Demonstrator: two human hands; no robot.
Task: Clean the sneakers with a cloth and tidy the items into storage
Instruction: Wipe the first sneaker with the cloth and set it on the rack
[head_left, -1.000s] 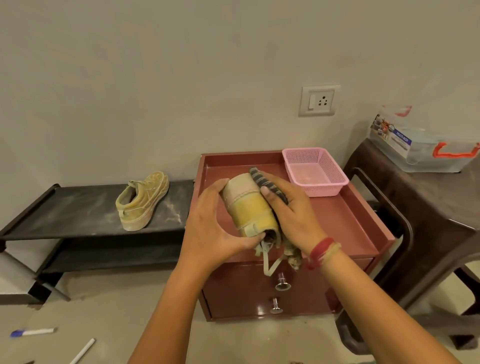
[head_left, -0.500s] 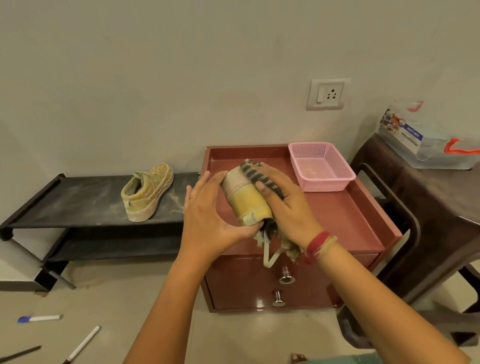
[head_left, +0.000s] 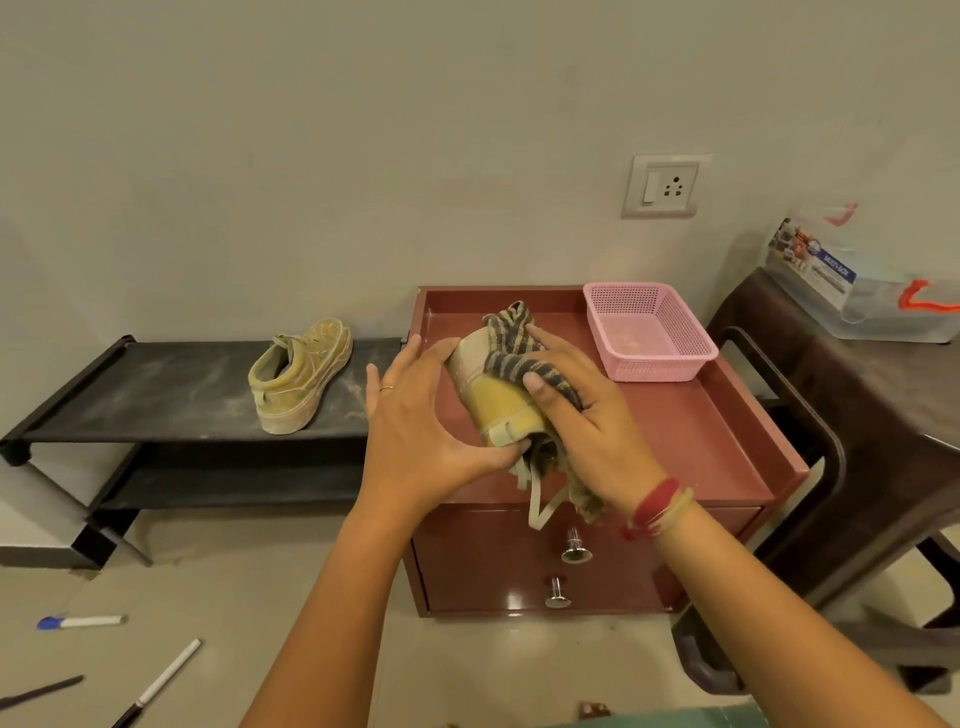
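Sneaker (head_left: 496, 402) in hand, we hold it up over the red cabinet (head_left: 691, 431), heel end toward us and a lace dangling below. Our left hand (head_left: 415, 441) cups its left side, thumb hooked under the heel and fingers spread along the upper, so that hand grips the shoe. Our right hand (head_left: 587, 415) presses a striped cloth (head_left: 519, 348) against the top and right side of the shoe; the cloth drapes over the toe end and a loose tail hangs down past our right wrist, which wears red and pale bands. That hand is closed on the cloth, fingers laid flat over it. On the cabinet's tray top, behind and to the right of the shoe, sits a pink basket (head_left: 670, 364), apart from our hands. A second sneaker (head_left: 298, 374) stands on the top shelf of the black rack (head_left: 130, 395) to the left, toe pointing toward the wall. Pens (head_left: 78, 621) lie on the floor at lower left. A clear box (head_left: 883, 306) rests on the dark table (head_left: 857, 395) to the right.
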